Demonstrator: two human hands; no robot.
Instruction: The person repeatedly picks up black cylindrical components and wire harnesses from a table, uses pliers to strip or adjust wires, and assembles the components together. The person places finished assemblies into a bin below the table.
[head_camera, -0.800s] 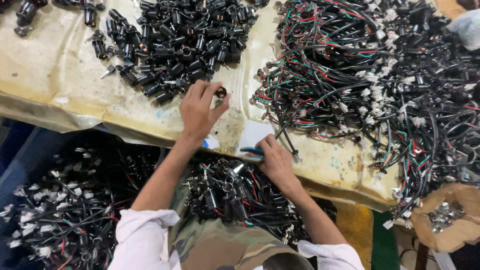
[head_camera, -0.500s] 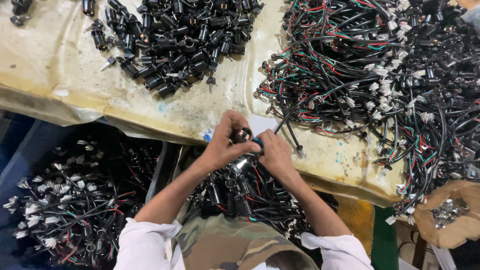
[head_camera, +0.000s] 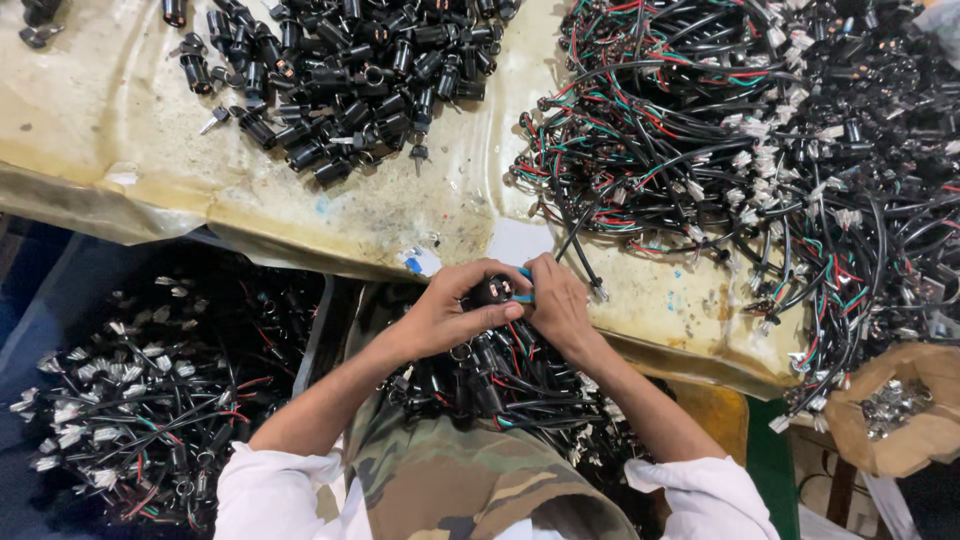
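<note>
Both hands meet at the table (head_camera: 300, 215) front edge: left hand (head_camera: 440, 320) wraps the black socket (head_camera: 492, 291), fingers curled tight on it; right hand (head_camera: 560, 305) pinches a blue-handled tool (head_camera: 522, 298) against it. Brace wrists on the edge, keep the socket steady, seat the part square

Counter (head_camera: 120, 150) w/ worn yellowish cover, stained. Top centre: heap of loose black cylinder parts (head_camera: 340, 70). Right: big tangle of black, red, green wires w/ white plugs (head_camera: 790, 150). Bottom left, below counter edge: dark bin of wired pieces (head_camera: 130, 400). Far right, low: brown paper bag of small metal bits (head_camera: 900, 410). Blue-white scrap (head_camera: 418, 262) at counter edge.
</note>
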